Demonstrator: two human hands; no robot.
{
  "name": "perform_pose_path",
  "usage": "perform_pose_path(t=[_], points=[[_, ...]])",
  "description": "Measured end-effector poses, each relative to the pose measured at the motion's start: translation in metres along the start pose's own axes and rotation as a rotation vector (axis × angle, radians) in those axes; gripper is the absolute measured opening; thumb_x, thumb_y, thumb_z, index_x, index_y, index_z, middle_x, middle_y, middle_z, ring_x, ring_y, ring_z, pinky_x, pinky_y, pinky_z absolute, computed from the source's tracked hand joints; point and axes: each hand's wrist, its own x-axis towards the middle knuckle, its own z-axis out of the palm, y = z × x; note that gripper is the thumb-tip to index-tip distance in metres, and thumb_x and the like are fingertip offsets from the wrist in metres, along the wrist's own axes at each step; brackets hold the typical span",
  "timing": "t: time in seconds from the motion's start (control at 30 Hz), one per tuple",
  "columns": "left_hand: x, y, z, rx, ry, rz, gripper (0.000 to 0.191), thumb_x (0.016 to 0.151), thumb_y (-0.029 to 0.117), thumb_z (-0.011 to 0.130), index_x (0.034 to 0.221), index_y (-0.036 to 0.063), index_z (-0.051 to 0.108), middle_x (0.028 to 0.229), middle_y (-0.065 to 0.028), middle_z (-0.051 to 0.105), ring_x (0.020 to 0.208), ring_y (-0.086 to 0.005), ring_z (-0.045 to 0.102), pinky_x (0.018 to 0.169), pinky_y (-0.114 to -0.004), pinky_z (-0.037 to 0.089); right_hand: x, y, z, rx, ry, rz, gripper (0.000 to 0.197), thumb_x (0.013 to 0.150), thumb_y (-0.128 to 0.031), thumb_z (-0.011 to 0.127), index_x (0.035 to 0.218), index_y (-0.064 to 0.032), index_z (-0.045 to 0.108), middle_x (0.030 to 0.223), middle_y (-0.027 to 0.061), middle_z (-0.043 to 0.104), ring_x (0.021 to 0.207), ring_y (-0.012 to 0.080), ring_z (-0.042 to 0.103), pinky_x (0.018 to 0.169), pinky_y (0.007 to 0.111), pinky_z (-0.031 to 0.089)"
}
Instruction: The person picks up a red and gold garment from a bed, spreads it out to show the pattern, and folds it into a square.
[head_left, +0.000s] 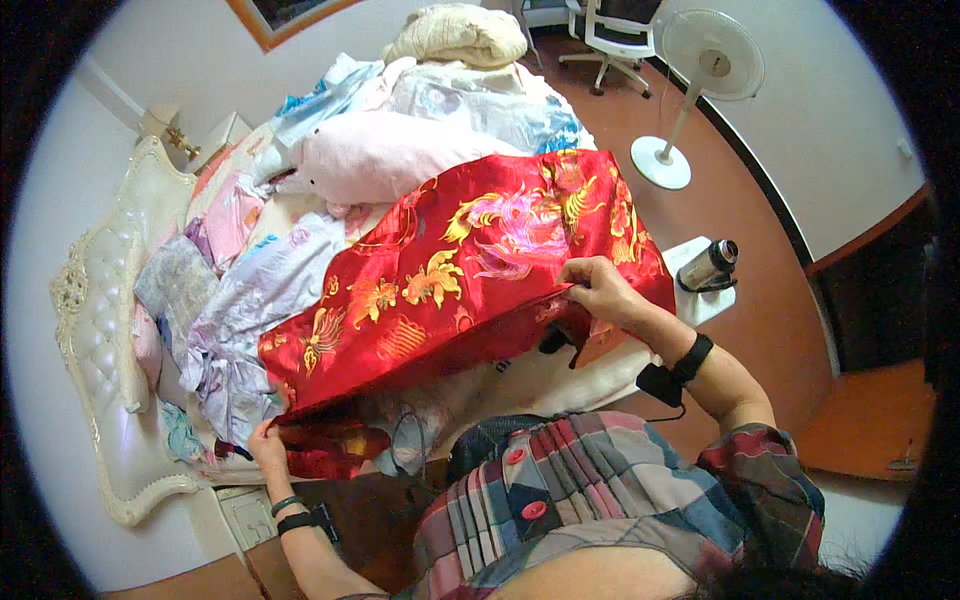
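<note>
A red satin quilt cover with gold and pink woven figures spreads over the near part of the bed. My left hand pinches its corner at the near left. With thumb and fingers, my right hand grips the near edge further right. Between the two hands that edge is drawn out in a line, lifted off the bed, with a dark fold beneath it. Part of the red cloth hangs below my left hand. Beyond the cover lies a pink plush animal, partly covered by it.
Crumpled lilac bedding lies toward the tufted headboard. A rolled cream quilt tops the pile at the back. On the right, a thermos stands on a white stool. Behind it are a pedestal fan and an office chair.
</note>
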Motion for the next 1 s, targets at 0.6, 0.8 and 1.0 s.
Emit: perform_pose_path(t=[0.6, 0.8, 1.0], points=[[-0.071, 0.277, 0.153, -0.556, -0.540, 0.409, 0.046, 0.071, 0.000, 0.068, 0.114, 0.0042, 0.055, 0.097, -0.0034, 0.059, 0.063, -0.0032, 0.042, 0.054, -0.017, 0.037, 0.038, 0.015, 0.050, -0.147, -0.140, -0.101, 0.016, 0.071, -0.008, 0.061, 0.084, 0.0008, 0.061, 0.072, 0.0152, 0.061, 0.066, 0.0195, 0.058, 0.062, 0.034, 0.045], [-0.101, 0.312, 0.192, -0.725, -0.899, 0.322, 0.043, 0.073, 0.001, 0.066, 0.114, 0.0005, 0.054, 0.100, -0.0014, 0.060, 0.058, -0.0004, 0.041, 0.051, -0.016, 0.036, 0.031, 0.023, 0.078, -0.089, -0.116, -0.184, 0.017, 0.068, -0.010, 0.061, 0.082, -0.0004, 0.063, 0.075, 0.0187, 0.062, 0.070, 0.0288, 0.061, 0.064, 0.037, 0.047], [-0.107, 0.316, 0.202, -0.411, -0.875, 0.477, 0.013, 0.077, 0.007, 0.062, 0.083, -0.0048, 0.062, 0.071, -0.0056, 0.063, 0.062, -0.0092, 0.055, 0.056, -0.023, 0.043, 0.002, 0.027, 0.065, -0.324, -0.090, -0.110, 0.016, 0.066, -0.013, 0.058, 0.078, -0.0023, 0.059, 0.073, 0.0175, 0.061, 0.073, 0.0355, 0.059, 0.061, 0.046, 0.046]])
